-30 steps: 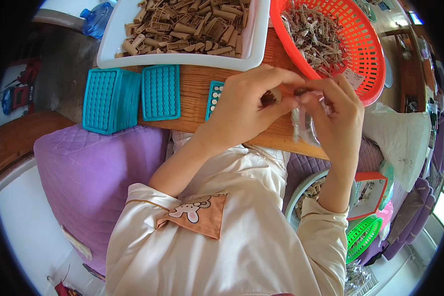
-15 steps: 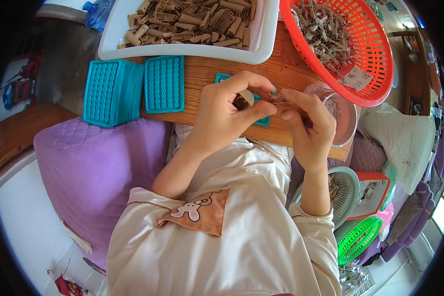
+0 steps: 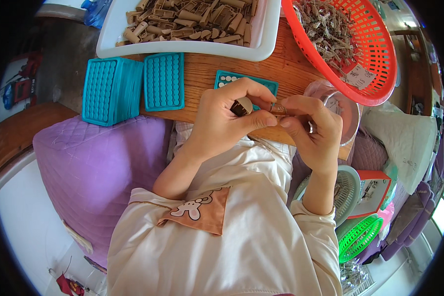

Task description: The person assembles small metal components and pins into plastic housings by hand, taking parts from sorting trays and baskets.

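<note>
My left hand [image 3: 227,121] pinches a small tan block-shaped piece [image 3: 243,105] between thumb and fingers. My right hand [image 3: 313,130] holds a thin metal clip-like part [image 3: 277,108] whose tip meets the tan piece. Both hands hover above the near edge of the wooden table [image 3: 202,79]. Under them lies a teal grid tray [image 3: 232,79] with a few white pellets in its holes; my hands hide most of it.
A white tray [image 3: 182,47] of tan pieces stands at the back. A red basket [image 3: 375,54] of small metal parts is at back right. Teal grid trays [image 3: 114,89] are stacked on the left, with another teal grid tray [image 3: 164,81] beside them. A clear plastic cup [image 3: 343,106] is by my right hand. A purple cushion [image 3: 93,167] lies to the left.
My hands have come down and nearer to me, from over the table toward its near edge. The tan piece and metal part stay pressed together between them.
</note>
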A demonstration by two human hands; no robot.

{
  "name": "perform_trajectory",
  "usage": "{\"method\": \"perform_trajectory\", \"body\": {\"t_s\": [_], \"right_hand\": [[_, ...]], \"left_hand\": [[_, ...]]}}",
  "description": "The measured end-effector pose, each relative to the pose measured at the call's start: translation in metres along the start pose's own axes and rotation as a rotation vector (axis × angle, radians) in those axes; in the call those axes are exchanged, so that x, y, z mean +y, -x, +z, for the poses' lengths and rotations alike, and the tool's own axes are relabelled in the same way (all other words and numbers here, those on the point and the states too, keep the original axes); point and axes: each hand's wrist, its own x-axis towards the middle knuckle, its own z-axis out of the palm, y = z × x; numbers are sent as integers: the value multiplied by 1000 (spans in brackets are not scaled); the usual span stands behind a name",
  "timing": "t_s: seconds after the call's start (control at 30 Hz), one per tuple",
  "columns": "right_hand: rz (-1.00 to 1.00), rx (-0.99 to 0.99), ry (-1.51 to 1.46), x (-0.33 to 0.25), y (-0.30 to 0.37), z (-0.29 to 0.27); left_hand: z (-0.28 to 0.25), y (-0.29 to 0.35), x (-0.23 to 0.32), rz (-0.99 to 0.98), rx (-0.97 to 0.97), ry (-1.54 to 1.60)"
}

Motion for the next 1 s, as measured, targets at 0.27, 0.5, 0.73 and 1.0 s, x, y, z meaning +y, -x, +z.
{"method": "perform_trajectory", "body": {"t_s": [0.27, 0.5, 0.73, 1.0], "right_hand": [[11, 103, -106, 2, 8, 5], [-6, 138, -77, 3, 11, 5], [126, 303, -252, -6, 15, 16], [6, 387, -267, -15, 14, 33]], "left_hand": [[2, 3, 1, -25, -50, 25], [2, 8, -5, -22, -103, 37], [11, 9, -7, -217, -21, 800], [13, 16, -10, -44, 1, 575]]}}
